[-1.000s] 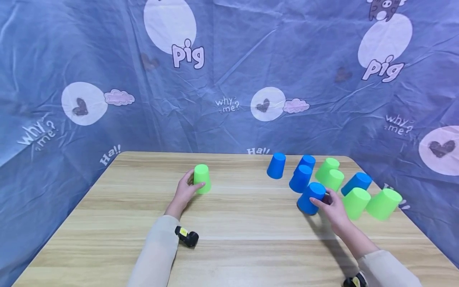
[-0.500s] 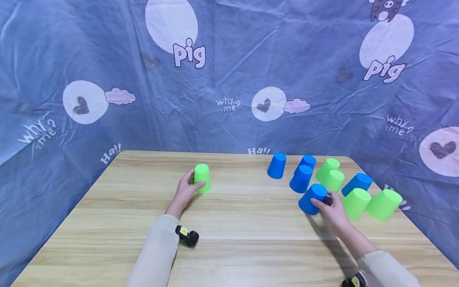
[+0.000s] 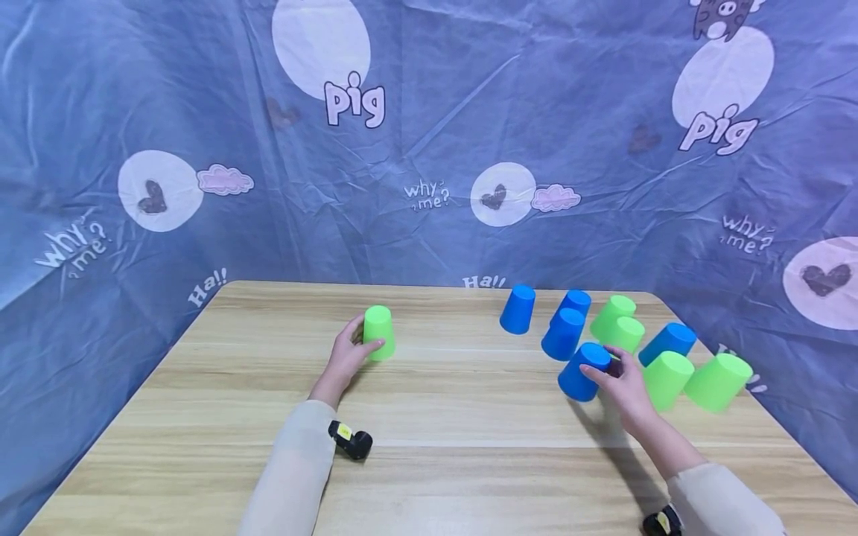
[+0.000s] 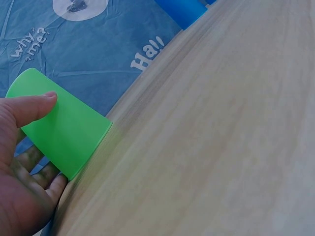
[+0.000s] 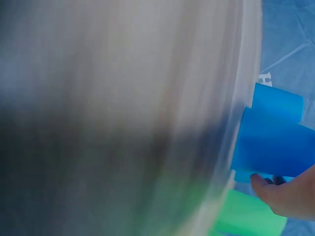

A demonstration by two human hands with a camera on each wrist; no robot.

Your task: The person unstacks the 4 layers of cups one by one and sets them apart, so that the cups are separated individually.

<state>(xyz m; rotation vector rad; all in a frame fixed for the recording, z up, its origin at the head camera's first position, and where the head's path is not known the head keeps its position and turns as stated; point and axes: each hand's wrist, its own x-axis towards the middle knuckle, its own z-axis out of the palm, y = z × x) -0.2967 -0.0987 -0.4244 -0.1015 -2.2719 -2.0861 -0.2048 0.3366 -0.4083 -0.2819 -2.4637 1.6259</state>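
Note:
Upside down on the wooden table, a green cup [image 3: 380, 331] stands at the left, and my left hand [image 3: 347, 351] holds it with the thumb across its side. In the left wrist view the thumb lies over the green cup [image 4: 64, 128] and the other fingers go behind it. Further right, my right hand [image 3: 625, 383] grips an upturned blue cup [image 3: 582, 376], thumb on the near side and fingers partly hidden behind. The right wrist view has the thumb at the edge of the blue cup [image 5: 275, 145].
Behind the right hand stand several upturned cups, among them a blue cup [image 3: 518, 309], another blue cup [image 3: 561, 335], a green cup [image 3: 663, 380] and a green cup [image 3: 719, 382] near the table's right edge. A printed blue cloth [image 3: 429, 134] hangs behind the table [image 3: 456, 476].
The blue cup at my right hand has shifted slightly right since a second ago. Fingers of that hand now show more above the cup's right side. My left hand and green cup stay put.

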